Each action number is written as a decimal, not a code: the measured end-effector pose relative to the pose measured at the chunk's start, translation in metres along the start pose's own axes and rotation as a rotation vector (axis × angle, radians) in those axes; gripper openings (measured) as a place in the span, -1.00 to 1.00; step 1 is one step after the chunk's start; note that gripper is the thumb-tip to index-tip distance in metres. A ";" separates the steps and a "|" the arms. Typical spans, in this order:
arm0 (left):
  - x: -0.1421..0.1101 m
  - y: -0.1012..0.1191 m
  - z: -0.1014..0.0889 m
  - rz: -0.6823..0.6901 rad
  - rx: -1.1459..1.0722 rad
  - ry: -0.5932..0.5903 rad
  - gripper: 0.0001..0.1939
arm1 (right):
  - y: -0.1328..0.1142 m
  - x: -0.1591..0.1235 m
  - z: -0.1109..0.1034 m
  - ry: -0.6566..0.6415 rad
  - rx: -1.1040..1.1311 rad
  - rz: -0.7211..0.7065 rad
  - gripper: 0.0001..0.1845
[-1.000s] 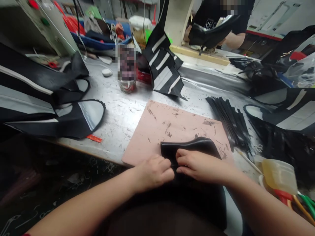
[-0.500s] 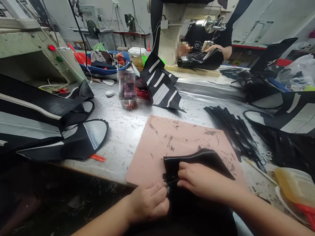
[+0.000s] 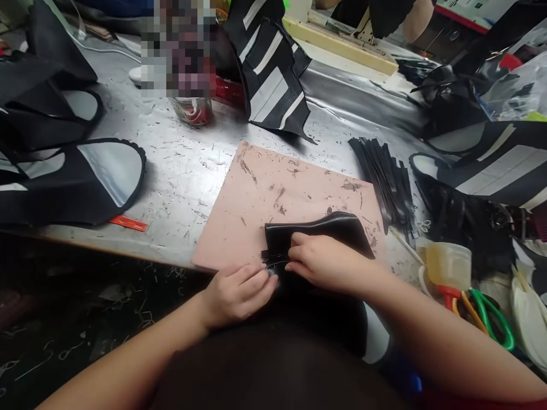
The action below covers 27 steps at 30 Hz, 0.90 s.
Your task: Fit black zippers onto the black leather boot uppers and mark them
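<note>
Right hand [image 3: 320, 259]: fingers closed on black boot upper [image 3: 335, 224] beneath them, over pink mat [image 3: 239, 199]. Left hand [image 3: 239, 293]: fingers curled, thin thread [image 3: 277, 262] at tips, hold unclear. Beyond fingers on table [image 3: 171, 171]: cup [image 3: 192, 111], red-white marking too blurred to read.

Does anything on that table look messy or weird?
A bit messy, yes: the pink mat is blotched with dark marks, and the silvery table around it looks speckled too. I can't see any spill.
</note>
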<state>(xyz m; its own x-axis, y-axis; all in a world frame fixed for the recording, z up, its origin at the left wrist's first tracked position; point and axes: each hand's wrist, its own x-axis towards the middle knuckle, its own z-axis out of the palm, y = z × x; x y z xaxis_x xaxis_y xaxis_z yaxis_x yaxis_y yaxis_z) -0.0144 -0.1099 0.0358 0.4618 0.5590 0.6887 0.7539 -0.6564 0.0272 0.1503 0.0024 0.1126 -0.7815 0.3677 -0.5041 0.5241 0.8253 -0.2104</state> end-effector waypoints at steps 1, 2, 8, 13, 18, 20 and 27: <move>0.001 0.001 0.000 -0.003 -0.003 -0.006 -0.85 | 0.000 0.000 0.000 -0.001 0.002 0.001 -0.73; 0.002 0.001 -0.001 -0.006 -0.008 -0.016 -0.84 | 0.000 0.000 -0.001 0.000 0.005 0.003 -0.72; 0.004 0.001 -0.002 -0.024 0.004 -0.058 -0.86 | 0.000 0.003 -0.002 -0.008 0.020 0.034 -0.71; 0.005 0.002 -0.001 -0.025 0.012 -0.086 -0.84 | 0.000 0.003 -0.001 -0.009 -0.003 0.032 -0.69; 0.004 0.002 0.001 -0.018 0.015 -0.115 -0.87 | 0.001 0.004 0.001 0.000 -0.004 0.036 -0.69; 0.004 0.003 0.001 -0.022 0.022 -0.135 -0.88 | 0.000 0.005 0.001 0.002 -0.002 0.046 -0.69; 0.010 0.006 -0.002 0.024 0.139 -0.226 -0.81 | 0.000 -0.002 -0.003 0.013 -0.086 0.137 -0.66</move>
<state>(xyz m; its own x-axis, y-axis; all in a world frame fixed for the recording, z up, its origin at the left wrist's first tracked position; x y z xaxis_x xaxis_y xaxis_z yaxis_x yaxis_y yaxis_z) -0.0059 -0.1095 0.0445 0.5613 0.6532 0.5082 0.7912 -0.6036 -0.0981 0.1503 0.0026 0.1161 -0.7091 0.4844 -0.5125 0.5956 0.8005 -0.0674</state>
